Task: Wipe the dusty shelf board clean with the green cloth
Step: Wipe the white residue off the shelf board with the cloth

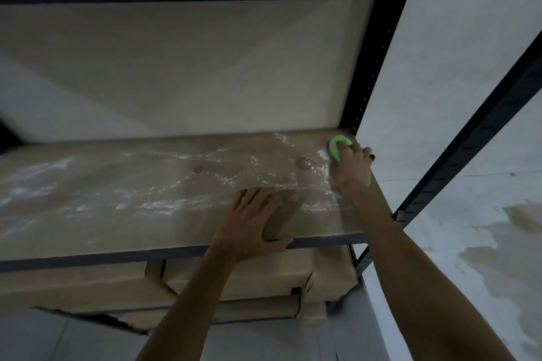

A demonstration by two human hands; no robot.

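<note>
From the head camera, the cloth (338, 147) sat at the far right corner of the board (117, 208), right under the right hand (352, 168). That hand lay stretched over it, fingers fairly straight and pressing down. A green curl bunched up past the fingertips, and a sliver showed by the wrist. The left hand (253, 221) was well apart from the cloth, nearer the front. It rested flat on the board with fingers spread, thumb along the front edge, holding nothing.

White dust (164, 204) streaked the board from the left end across to the right hand, thick in patches. A black post (371, 67) rose just behind the cloth, hemming in that corner. A second post (469, 129) crossed on the right. Cardboard boxes (234, 281) sat below the board. The floor (498, 258) to the right was stained.
</note>
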